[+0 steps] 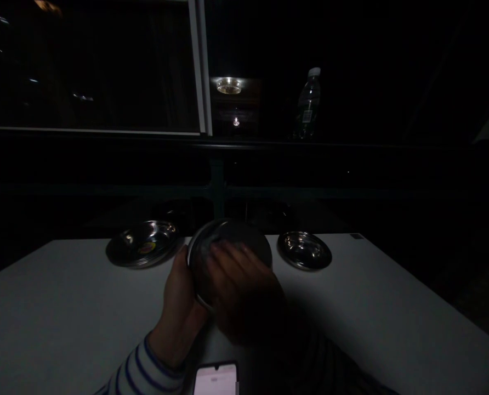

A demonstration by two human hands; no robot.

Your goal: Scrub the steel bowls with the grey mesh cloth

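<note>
In the head view, my left hand [181, 299] grips the left rim of a round metal plate [252, 241], its thumb along the edge. The plate is tilted up towards me above the table. My right hand [242, 288] lies across the plate's face, its fingers bent and pressed together against the surface. A pale, blurred patch shows by those fingertips; whether it is a cloth or a reflection is too dark to tell. Left of the plate sit shiny metal dishes [125, 249], seemingly stacked, with a yellow and red sticker inside. A smaller metal dish [304, 249] is on the right.
The white table [84, 318] carries everything, and a small dark label marks its far right corner. A lit phone [215, 379] lies at the near edge, below my wrists. Behind the table, a clear plastic bottle [308, 107] stands on a dark ledge by the window frame [201, 66].
</note>
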